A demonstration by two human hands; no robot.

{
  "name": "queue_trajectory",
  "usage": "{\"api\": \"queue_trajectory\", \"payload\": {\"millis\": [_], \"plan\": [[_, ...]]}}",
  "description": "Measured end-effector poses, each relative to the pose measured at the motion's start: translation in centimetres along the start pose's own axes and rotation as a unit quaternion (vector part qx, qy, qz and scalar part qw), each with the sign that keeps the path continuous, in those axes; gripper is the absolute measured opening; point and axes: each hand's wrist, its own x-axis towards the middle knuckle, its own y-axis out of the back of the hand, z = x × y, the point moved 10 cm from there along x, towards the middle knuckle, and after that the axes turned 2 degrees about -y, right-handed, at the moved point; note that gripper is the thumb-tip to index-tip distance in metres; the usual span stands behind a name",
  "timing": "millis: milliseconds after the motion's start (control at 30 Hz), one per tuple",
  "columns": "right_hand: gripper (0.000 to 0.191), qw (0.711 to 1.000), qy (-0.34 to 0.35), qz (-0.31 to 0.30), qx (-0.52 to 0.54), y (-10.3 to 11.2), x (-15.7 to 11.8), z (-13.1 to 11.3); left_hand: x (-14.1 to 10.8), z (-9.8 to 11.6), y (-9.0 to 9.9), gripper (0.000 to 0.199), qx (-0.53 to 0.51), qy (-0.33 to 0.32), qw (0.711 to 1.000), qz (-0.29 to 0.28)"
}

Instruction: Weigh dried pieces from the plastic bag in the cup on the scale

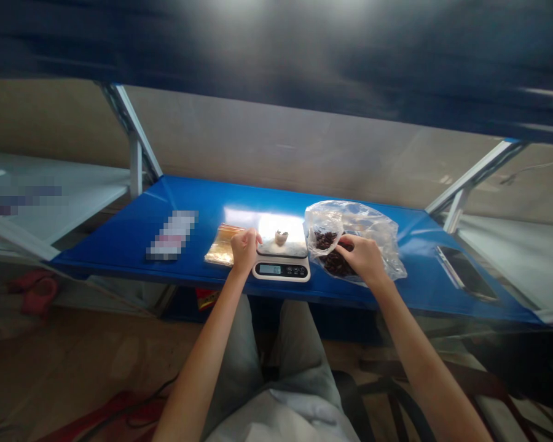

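Observation:
A white digital kitchen scale (282, 269) stands near the table's front edge, its display seeming to read 0.0. On its shiny plate sits a small pale cup-like piece (281, 238) with a dark, uneven top. My left hand (246, 248) is closed in a fist just left of the scale, over the edge of a stack of gold foil pouches (221, 245); whatever it holds is hidden. At the mouth of a clear plastic bag (387, 236), my right hand (362, 256) has its fingers pinched together among small dark pieces (335, 263). What sits between those fingertips is hidden.
The blue table (193, 193) carries a phone (467, 273) at right and a blurred-out item (172, 236) at left. A dark blue shelf (276, 67) overhangs it, held by slanted metal struts (138, 132). White side shelves (87, 178) flank the table.

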Motion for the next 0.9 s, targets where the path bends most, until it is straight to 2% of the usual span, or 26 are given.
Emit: {"api": "queue_trajectory", "payload": {"millis": [167, 300, 433, 500, 567, 700, 800, 900], "plan": [[0.02, 0.997, -0.014, 0.026, 0.065, 1.3, 0.6, 0.8, -0.1, 0.2, -0.1, 0.038, -0.003, -0.006, 1.0, -0.003], [0.027, 0.993, -0.017, 0.08, 0.088, 4.6, 1.2, 0.8, -0.1, 0.2, -0.3, 0.037, -0.005, -0.006, 1.0, -0.005], [0.04, 0.987, -0.013, 0.138, 0.086, 8.5, 1.9, -1.3, -0.1, 0.2, -0.4, 0.037, 0.0, -0.009, 1.0, -0.009], [0.041, 0.986, -0.003, 0.14, 0.095, 9.0, 2.3, -3.2, -0.1, 0.2, -0.5, 0.038, 0.001, -0.012, 1.0, -0.011], [0.035, 0.985, 0.022, 0.116, 0.126, 8.2, 2.8, -5.6, -0.1, 0.2, -0.5, 0.038, 0.002, -0.011, 1.0, -0.011], [0.028, 0.974, 0.082, 0.052, 0.203, 3.8, 3.5, -10.2, -0.1, -0.1, -0.3, 0.038, 0.002, -0.008, 1.0, -0.004], [0.026, 0.968, 0.109, 0.003, 0.227, 0.2, 3.8, -12.3, -0.1, -0.2, -0.2, 0.039, 0.002, -0.003, 1.0, 0.006], [0.028, 0.965, 0.125, -0.04, 0.227, -2.1, 3.7, -13.3, -0.2, -0.3, -0.2, 0.039, 0.001, 0.009, 1.0, 0.011]]}}
